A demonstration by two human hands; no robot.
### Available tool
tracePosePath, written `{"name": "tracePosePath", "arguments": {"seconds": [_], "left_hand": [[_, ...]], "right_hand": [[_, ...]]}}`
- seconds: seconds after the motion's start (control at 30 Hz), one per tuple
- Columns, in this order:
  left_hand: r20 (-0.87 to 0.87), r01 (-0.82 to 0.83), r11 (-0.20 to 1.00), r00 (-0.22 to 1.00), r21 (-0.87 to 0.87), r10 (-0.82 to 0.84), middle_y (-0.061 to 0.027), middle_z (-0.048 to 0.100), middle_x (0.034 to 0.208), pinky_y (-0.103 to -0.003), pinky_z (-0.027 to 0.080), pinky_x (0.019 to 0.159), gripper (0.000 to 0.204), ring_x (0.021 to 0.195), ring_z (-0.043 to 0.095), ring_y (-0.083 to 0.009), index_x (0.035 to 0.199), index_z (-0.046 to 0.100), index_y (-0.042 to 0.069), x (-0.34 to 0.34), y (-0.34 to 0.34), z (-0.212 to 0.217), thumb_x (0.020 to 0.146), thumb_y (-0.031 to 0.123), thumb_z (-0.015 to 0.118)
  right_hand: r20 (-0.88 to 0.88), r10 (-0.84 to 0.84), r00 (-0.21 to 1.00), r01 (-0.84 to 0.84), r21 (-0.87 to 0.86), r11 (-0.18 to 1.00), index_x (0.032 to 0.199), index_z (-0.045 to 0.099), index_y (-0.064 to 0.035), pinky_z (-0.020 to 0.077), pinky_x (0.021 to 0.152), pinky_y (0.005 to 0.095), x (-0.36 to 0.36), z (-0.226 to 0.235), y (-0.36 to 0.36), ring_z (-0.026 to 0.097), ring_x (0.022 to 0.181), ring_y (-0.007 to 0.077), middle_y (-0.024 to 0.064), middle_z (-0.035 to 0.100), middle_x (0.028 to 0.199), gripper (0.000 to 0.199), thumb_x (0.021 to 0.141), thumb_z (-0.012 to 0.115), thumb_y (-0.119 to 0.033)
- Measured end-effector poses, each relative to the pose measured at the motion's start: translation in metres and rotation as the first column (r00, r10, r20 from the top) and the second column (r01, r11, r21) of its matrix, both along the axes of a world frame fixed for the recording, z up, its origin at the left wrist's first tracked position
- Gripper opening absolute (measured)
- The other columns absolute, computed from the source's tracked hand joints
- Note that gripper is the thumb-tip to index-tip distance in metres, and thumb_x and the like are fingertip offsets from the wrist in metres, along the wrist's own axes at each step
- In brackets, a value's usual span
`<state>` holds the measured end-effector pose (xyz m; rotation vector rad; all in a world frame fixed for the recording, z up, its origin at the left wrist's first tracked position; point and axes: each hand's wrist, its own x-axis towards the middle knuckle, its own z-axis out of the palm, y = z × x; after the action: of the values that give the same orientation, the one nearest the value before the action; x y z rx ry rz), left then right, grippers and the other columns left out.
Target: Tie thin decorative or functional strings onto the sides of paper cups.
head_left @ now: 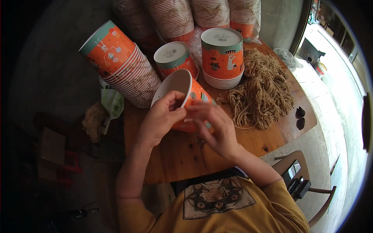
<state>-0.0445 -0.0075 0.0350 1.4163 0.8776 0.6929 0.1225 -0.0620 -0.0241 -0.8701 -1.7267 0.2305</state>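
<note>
An orange paper cup (194, 95) with a white inside lies tilted on its side over the wooden table (182, 155). My left hand (163, 116) grips its rim, thumb inside the mouth. My right hand (213, 124) is blurred, fingers spread against the cup's lower side; I cannot tell whether it holds anything small. A heap of tan string pieces (260, 87) lies just right of the cup.
Stacks of orange cups stand upside down at the back (222, 54) (174, 58), and a long stack (120, 64) lies on its side at left. Bagged cup stacks (186, 15) lean behind. Two dark lumps (300, 116) sit near the table's right edge. A chair (299, 174) stands at lower right.
</note>
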Motion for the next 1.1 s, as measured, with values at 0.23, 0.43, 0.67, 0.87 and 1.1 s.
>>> {"name": "tracePosePath", "arguments": {"seconds": [0.23, 0.43, 0.67, 0.87, 1.1], "left_hand": [[-0.048, -0.009, 1.000, 0.999, -0.007, 0.009, -0.0066, 0.059, 0.106, -0.025, 0.047, 0.086, 0.028, 0.095, 0.058, -0.0101, 0.109, 0.051, 0.000, 0.002, 0.000, -0.002, 0.082, 0.000, 0.057], [-0.036, -0.020, 1.000, 0.999, -0.013, 0.020, -0.0065, 0.060, 0.103, -0.025, 0.047, 0.085, 0.027, 0.092, 0.058, -0.0103, 0.108, 0.051, 0.001, 0.005, -0.004, -0.002, 0.082, 0.000, 0.058], [-0.022, 0.007, 1.000, 1.000, -0.011, -0.008, -0.0045, 0.057, 0.103, -0.025, 0.047, 0.085, 0.026, 0.094, 0.054, -0.0090, 0.108, 0.050, 0.002, 0.005, -0.005, -0.005, 0.084, 0.000, 0.058], [-0.019, 0.015, 1.000, 1.000, 0.012, -0.015, -0.0045, 0.057, 0.104, -0.025, 0.045, 0.085, 0.029, 0.094, 0.054, -0.0089, 0.112, 0.049, 0.002, 0.007, -0.009, -0.008, 0.084, 0.000, 0.057], [-0.025, 0.035, 0.999, 0.999, 0.029, -0.034, -0.0052, 0.056, 0.106, -0.025, 0.046, 0.085, 0.038, 0.095, 0.054, -0.0092, 0.121, 0.047, 0.000, 0.010, -0.013, -0.007, 0.084, -0.001, 0.055]], "right_hand": [[-0.402, -0.067, 0.913, -0.120, -0.422, 0.899, 0.087, 0.057, 0.0001, 0.0424, 0.060, 0.0210, 0.007, -0.011, -0.006, 0.051, 0.067, 0.0045, 0.0025, 0.059, 0.079, 0.005, 0.089, 0.055, -0.004], [-0.210, -0.187, 0.960, 0.094, -0.385, 0.918, 0.087, 0.058, -0.0027, 0.0443, 0.051, 0.0303, 0.009, -0.005, 0.003, 0.055, 0.052, 0.0172, 0.0105, 0.059, 0.069, 0.009, 0.086, 0.061, -0.011], [-0.204, -0.158, 0.966, 0.070, -0.385, 0.920, 0.082, 0.057, -0.0032, 0.0465, 0.052, 0.0320, 0.003, -0.002, 0.007, 0.059, 0.054, 0.0211, 0.0122, 0.059, 0.067, 0.012, 0.082, 0.063, -0.014], [-0.267, -0.121, 0.956, 0.001, -0.410, 0.912, 0.079, 0.056, 0.0005, 0.0463, 0.058, 0.0233, 0.001, -0.004, 0.011, 0.057, 0.062, 0.0069, 0.0049, 0.062, 0.067, 0.006, 0.083, 0.058, -0.003], [-0.245, -0.136, 0.960, 0.022, -0.417, 0.909, 0.077, 0.054, -0.0001, 0.0459, 0.058, 0.0234, 0.000, -0.003, 0.010, 0.056, 0.062, 0.0065, 0.0044, 0.061, 0.066, 0.007, 0.082, 0.058, -0.004]]}}
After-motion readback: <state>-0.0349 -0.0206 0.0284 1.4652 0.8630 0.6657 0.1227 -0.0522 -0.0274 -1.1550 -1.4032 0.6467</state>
